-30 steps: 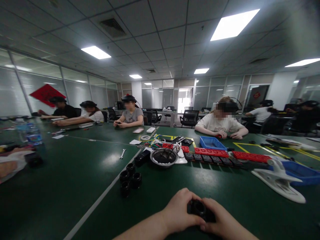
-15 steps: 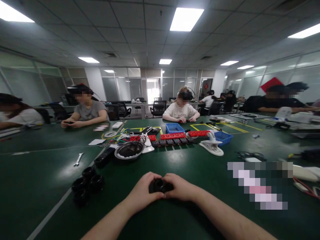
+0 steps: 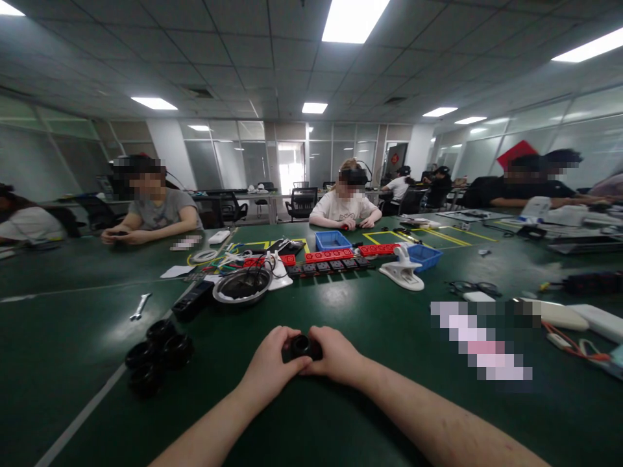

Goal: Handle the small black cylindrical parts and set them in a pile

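Note:
Between both hands sits a black round part with a hole in its middle [image 3: 300,344], near the front centre of the table. My left hand [image 3: 272,357] grips its left side, thumb in front and fingers behind. On the opposite side my right hand [image 3: 335,353] is closed round it, with its thumb tip close to the left thumb. The fingers cover much of the part, so its full shape is hidden. To the left, several glossy black ring-shaped parts [image 3: 176,351] stand grouped on the table.
An open-end wrench [image 3: 141,307], a black handheld device [image 3: 193,299] and a metal bowl [image 3: 228,297] lie beyond the rings. Red strips [image 3: 328,255], blue bins [image 3: 332,240] and a white clip stand [image 3: 402,275] are further back. Co-workers [image 3: 345,206] sit around the table [image 3: 341,311].
The camera view has shifted, so everything appears further left and slightly higher. Both hands keep hold of the black part, and the right hand covers more of its right side.

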`<state>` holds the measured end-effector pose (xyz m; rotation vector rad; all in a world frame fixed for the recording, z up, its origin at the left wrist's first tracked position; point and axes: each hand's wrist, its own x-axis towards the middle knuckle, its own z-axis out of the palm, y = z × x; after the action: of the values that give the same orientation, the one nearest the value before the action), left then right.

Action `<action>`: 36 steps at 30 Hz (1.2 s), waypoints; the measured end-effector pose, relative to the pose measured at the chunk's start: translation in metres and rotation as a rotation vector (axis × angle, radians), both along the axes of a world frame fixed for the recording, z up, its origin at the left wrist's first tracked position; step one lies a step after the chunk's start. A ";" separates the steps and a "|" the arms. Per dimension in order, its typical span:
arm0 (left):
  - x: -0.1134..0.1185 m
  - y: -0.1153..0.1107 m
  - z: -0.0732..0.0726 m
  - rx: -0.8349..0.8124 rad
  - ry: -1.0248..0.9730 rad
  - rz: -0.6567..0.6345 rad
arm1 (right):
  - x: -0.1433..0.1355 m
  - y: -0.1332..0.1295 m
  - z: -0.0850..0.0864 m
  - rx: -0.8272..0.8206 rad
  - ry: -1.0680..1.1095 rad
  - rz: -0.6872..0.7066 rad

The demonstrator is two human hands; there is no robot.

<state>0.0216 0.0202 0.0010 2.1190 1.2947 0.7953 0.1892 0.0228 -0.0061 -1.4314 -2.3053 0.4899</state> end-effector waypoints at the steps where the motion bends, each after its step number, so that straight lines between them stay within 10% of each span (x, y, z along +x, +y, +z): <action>1: 0.001 -0.001 0.000 0.012 0.002 0.021 | -0.002 -0.002 0.000 0.019 -0.003 -0.024; 11: -0.012 0.006 0.002 0.022 -0.064 -0.251 | 0.015 0.000 0.018 -0.076 0.135 0.200; 26: -0.008 0.009 -0.001 0.053 0.285 -0.125 | -0.004 -0.014 0.020 0.271 0.207 -0.109; 36: -0.013 0.012 -0.003 0.073 0.387 0.100 | 0.012 0.009 -0.007 0.156 0.346 -0.243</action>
<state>0.0089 0.0320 -0.0024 2.3625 1.5979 0.4906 0.2007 0.0319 -0.0130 -1.4020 -1.8300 0.4345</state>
